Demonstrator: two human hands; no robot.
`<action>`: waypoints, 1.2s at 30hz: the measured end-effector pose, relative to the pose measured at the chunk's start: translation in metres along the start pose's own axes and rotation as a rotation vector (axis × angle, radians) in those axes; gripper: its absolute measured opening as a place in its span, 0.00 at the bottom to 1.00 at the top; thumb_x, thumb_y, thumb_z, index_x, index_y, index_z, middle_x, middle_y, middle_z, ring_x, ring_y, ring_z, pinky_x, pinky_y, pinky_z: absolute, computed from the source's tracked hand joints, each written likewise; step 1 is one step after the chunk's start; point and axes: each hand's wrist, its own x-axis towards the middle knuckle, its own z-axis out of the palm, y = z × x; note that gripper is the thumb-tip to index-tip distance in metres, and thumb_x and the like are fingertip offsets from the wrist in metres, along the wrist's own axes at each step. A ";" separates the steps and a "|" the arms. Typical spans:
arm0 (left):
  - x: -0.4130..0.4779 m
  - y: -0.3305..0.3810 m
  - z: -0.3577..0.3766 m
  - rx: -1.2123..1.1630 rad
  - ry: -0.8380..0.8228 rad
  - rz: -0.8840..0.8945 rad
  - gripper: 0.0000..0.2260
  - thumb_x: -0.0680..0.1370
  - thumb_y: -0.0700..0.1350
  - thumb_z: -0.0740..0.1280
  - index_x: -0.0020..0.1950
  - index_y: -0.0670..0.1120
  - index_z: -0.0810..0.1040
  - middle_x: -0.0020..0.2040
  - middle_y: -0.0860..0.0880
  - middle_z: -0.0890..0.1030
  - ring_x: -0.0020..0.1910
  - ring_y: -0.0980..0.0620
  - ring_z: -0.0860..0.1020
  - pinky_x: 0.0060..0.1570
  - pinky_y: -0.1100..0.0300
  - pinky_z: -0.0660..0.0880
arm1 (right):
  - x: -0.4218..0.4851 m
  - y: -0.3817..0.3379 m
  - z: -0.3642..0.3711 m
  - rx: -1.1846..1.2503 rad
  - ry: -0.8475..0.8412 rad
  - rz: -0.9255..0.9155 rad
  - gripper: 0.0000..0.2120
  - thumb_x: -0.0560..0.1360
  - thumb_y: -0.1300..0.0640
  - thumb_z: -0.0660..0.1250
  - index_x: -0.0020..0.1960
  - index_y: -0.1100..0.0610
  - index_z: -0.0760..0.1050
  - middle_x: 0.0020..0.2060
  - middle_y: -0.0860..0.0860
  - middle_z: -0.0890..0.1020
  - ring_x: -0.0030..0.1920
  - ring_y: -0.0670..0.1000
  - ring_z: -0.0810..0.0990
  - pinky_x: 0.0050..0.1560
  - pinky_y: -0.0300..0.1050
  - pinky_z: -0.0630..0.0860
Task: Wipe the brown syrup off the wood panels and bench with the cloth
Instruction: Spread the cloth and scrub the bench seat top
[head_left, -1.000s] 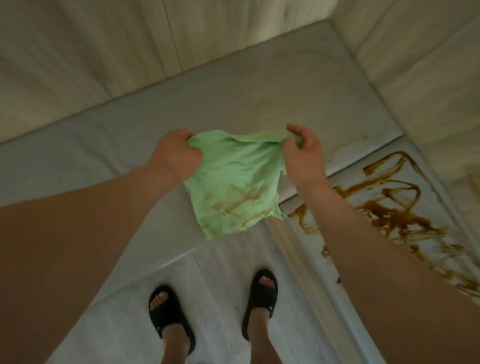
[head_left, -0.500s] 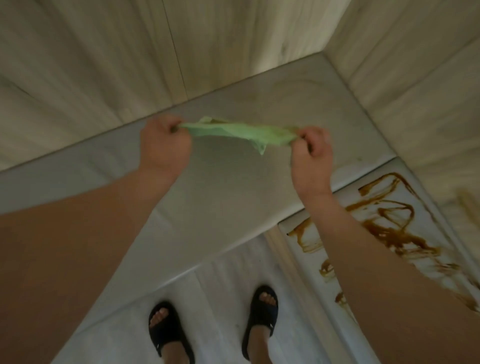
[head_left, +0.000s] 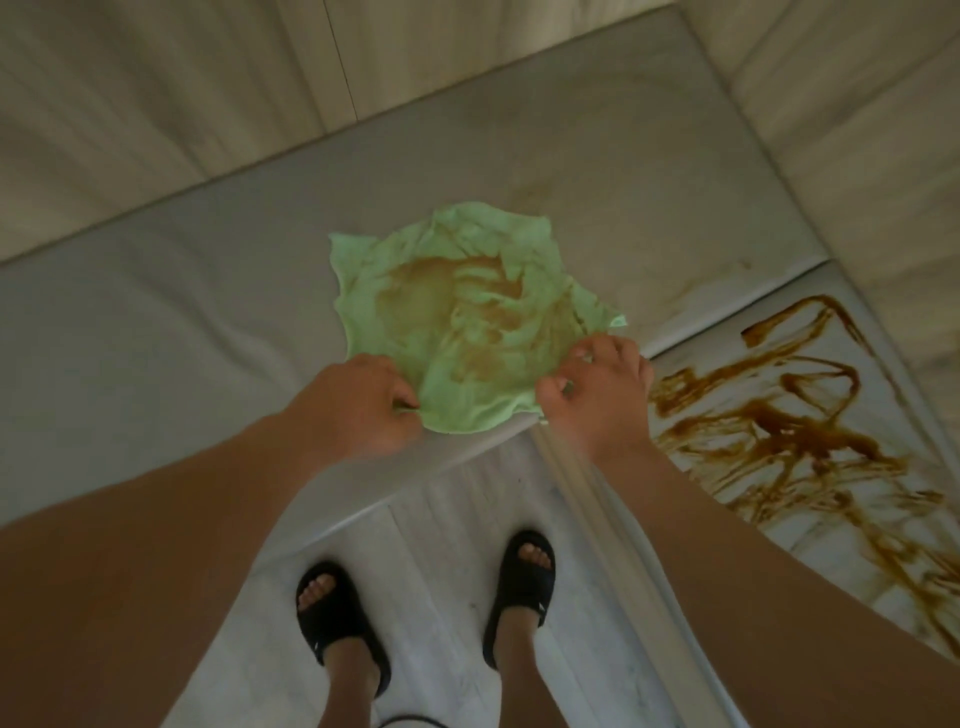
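1 green cloth (head_left: 467, 322), 2 hands (head_left: 358, 410) (head_left: 597, 395) — 2 black sandals (head_left: 337, 618) (head_left: 524, 577)

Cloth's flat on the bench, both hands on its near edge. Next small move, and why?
Probably fold the near edge forward over the centre: the crumpled light-green cloth lies spread, brown stain up; left hand and right hand each pinch a near corner; the brown syrup streaks to the right need a clean face.

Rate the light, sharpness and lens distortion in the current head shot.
Head view: dim, flat light with a yellowish cast, no glare and no hard shadows; overall soft, yet the stains on the green cloth and the syrup streaks on the right are readable; the wide lens slightly bows the edges of the bench and swells the forearms at the bottom.
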 end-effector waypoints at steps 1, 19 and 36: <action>0.000 0.004 -0.008 -0.012 -0.001 -0.046 0.25 0.67 0.64 0.57 0.53 0.56 0.87 0.54 0.51 0.80 0.59 0.48 0.78 0.61 0.51 0.76 | 0.008 -0.003 -0.003 0.025 -0.001 0.005 0.21 0.73 0.44 0.58 0.45 0.55 0.85 0.56 0.52 0.78 0.62 0.58 0.69 0.65 0.54 0.64; 0.099 -0.023 -0.050 -0.123 0.439 -0.263 0.11 0.80 0.49 0.66 0.58 0.45 0.79 0.54 0.42 0.83 0.56 0.39 0.79 0.59 0.47 0.72 | 0.156 -0.042 -0.004 0.010 0.122 -0.182 0.13 0.79 0.55 0.63 0.60 0.59 0.78 0.56 0.59 0.79 0.61 0.62 0.75 0.58 0.54 0.74; 0.017 -0.017 0.016 0.110 0.472 0.198 0.13 0.73 0.54 0.59 0.45 0.49 0.80 0.44 0.47 0.79 0.40 0.40 0.81 0.36 0.53 0.77 | -0.017 -0.032 0.048 -0.016 0.315 -0.136 0.17 0.74 0.52 0.67 0.57 0.62 0.78 0.55 0.61 0.76 0.53 0.61 0.74 0.51 0.57 0.77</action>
